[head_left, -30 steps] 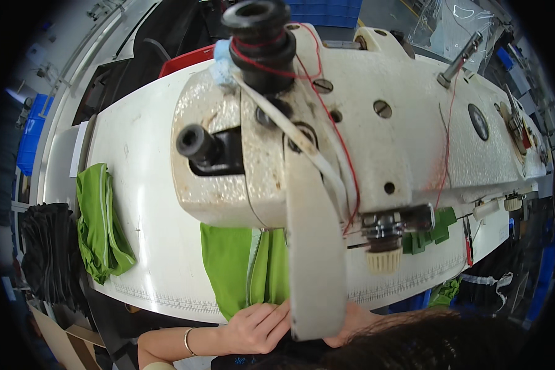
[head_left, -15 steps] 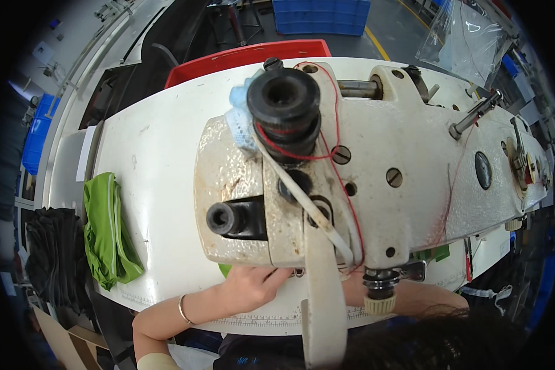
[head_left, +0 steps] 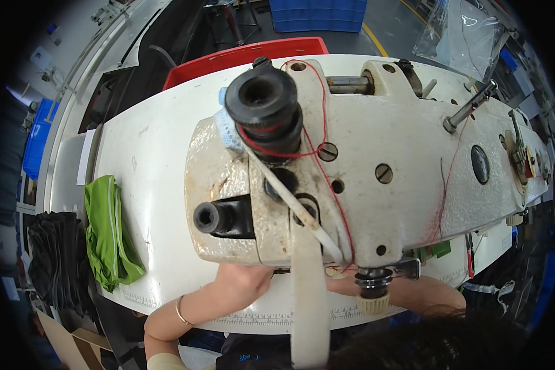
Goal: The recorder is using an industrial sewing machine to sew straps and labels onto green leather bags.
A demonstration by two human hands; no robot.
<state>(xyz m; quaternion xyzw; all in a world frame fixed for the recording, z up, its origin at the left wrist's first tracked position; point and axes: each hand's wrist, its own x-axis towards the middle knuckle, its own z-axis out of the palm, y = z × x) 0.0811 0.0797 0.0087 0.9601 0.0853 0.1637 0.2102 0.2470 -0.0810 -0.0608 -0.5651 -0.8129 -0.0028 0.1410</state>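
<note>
A white industrial sewing machine [head_left: 413, 179] fills the middle of the view, with black knobs [head_left: 262, 98], red thread and a white strap [head_left: 308, 308] hanging toward me. My left hand [head_left: 243, 287], below a bangled forearm, reaches under the machine head; its fingers are hidden. My right hand [head_left: 342, 283] reaches in from the right behind the strap and tension knob, fingers out of sight. What either hand touches is hidden. A folded green fabric piece [head_left: 110, 234] lies on the white table [head_left: 139, 154] at the left.
A stack of black fabric [head_left: 55, 265] and a cardboard box [head_left: 58, 339] are at the left. A red bin [head_left: 240, 52] and blue crate [head_left: 317, 13] stand beyond the table. Scissors [head_left: 470, 256] and dark green pieces [head_left: 438, 250] lie right under the machine arm.
Both hands have moved forward under the machine head, and the green fabric that lay between them is now hidden. The machine appears lower in view than one second ago.
</note>
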